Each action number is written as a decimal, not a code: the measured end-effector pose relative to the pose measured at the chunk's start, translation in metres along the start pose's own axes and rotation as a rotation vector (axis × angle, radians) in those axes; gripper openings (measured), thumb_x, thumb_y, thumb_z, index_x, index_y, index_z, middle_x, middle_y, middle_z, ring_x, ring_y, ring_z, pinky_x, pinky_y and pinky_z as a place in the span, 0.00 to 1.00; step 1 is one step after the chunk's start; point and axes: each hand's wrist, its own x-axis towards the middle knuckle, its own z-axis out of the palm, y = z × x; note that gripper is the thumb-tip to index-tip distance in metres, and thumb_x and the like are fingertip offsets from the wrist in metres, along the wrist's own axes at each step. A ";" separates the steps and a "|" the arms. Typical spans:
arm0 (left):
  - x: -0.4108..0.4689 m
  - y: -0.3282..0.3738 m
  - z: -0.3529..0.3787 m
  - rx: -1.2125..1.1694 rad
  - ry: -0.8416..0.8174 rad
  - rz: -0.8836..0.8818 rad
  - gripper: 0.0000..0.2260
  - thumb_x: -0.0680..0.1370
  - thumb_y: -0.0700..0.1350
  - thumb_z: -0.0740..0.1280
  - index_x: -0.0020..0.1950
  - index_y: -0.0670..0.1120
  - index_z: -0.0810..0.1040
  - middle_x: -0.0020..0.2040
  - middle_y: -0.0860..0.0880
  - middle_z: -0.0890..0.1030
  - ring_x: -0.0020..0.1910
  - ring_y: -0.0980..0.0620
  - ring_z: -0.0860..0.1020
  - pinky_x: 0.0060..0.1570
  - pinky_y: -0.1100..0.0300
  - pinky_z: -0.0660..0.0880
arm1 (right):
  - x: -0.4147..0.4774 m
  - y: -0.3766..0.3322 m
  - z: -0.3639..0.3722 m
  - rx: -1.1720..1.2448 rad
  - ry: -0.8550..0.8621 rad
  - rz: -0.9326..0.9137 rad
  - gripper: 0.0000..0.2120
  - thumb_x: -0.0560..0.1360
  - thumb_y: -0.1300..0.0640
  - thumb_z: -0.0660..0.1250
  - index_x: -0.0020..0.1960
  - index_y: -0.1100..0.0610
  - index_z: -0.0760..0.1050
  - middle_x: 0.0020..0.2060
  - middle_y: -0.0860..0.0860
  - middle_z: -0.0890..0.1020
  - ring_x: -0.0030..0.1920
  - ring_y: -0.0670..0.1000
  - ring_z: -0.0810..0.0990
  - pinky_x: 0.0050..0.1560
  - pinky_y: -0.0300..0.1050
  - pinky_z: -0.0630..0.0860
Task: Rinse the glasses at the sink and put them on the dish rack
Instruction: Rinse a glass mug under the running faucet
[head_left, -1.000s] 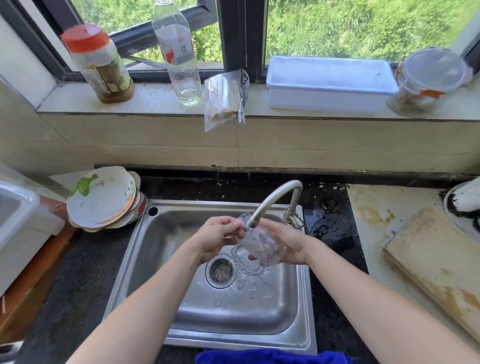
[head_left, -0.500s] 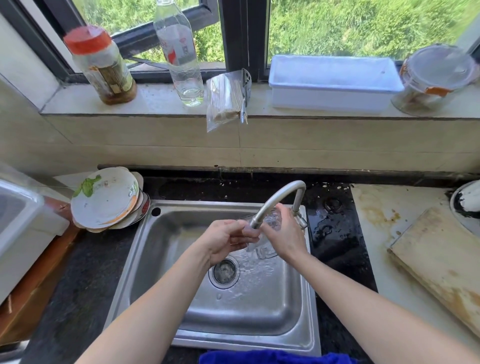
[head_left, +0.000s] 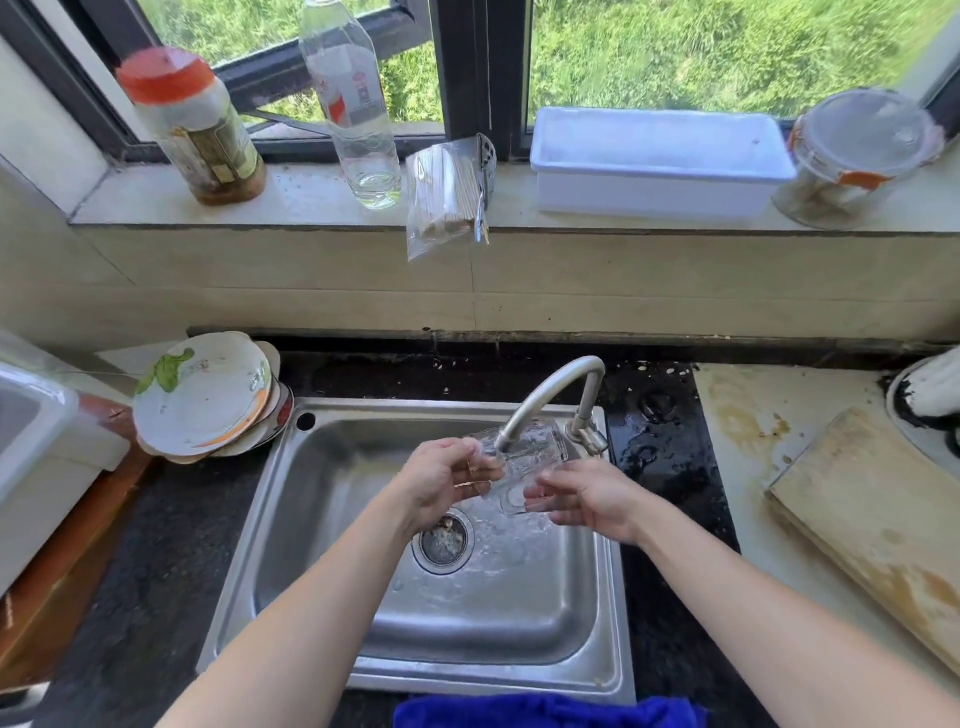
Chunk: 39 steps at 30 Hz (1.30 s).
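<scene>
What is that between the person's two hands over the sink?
A clear glass, tilted under the tap. The left hand and right hand both hold it above the sink. The head view shows it.

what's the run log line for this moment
phase: rinse; glass under faucet, over sink; left hand grips glass; right hand holds glass
</scene>
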 end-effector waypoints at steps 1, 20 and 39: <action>0.005 0.001 0.003 0.121 0.051 0.000 0.06 0.80 0.37 0.59 0.47 0.39 0.74 0.40 0.40 0.82 0.35 0.48 0.81 0.39 0.57 0.76 | 0.002 0.003 0.001 -0.020 0.053 -0.029 0.09 0.79 0.63 0.64 0.56 0.68 0.75 0.50 0.62 0.83 0.40 0.53 0.85 0.34 0.40 0.80; 0.029 -0.021 0.047 0.612 0.280 0.158 0.11 0.80 0.40 0.58 0.41 0.40 0.76 0.30 0.49 0.73 0.28 0.52 0.68 0.28 0.61 0.64 | -0.017 0.000 0.006 -0.387 0.154 -0.252 0.09 0.81 0.61 0.62 0.44 0.65 0.73 0.38 0.61 0.80 0.37 0.53 0.83 0.34 0.44 0.80; 0.026 -0.016 0.023 -0.032 0.243 -0.153 0.04 0.77 0.43 0.66 0.45 0.44 0.80 0.30 0.49 0.73 0.25 0.54 0.68 0.20 0.66 0.63 | -0.005 0.006 0.000 -0.209 0.099 -0.163 0.08 0.81 0.62 0.62 0.45 0.60 0.77 0.47 0.58 0.79 0.49 0.54 0.79 0.54 0.50 0.81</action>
